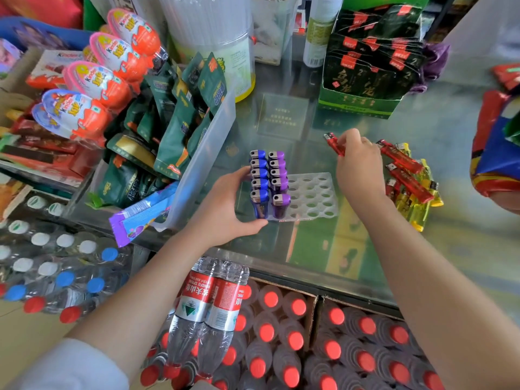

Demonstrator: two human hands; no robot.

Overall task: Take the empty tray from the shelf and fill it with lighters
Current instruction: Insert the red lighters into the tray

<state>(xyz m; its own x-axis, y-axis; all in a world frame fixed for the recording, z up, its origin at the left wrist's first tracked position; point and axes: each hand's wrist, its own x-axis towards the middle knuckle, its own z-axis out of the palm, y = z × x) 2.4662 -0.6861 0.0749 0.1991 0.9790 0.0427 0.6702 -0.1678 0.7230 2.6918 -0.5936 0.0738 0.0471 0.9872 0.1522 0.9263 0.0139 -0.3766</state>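
Note:
A clear plastic tray [315, 198] with round holes lies on the glass counter. Its left side holds a row of blue lighters [259, 181] and a row of purple lighters [278, 181], all upright. My left hand [225, 209] grips the tray's left edge, thumb at the front and fingers behind the blue row. My right hand [358, 167] hovers right of the tray and pinches a red lighter [334, 143] that points up and left. A loose pile of red and yellow lighters [410, 178] lies on the counter just right of that hand.
A clear bin of green snack packets [180, 130] stands left of the tray. A green box of dark tea packets [365, 80] sits at the back. Another person's colourful sleeve [495, 153] is at the right edge. Bottled water [275, 333] fills boxes below the glass counter [365, 249].

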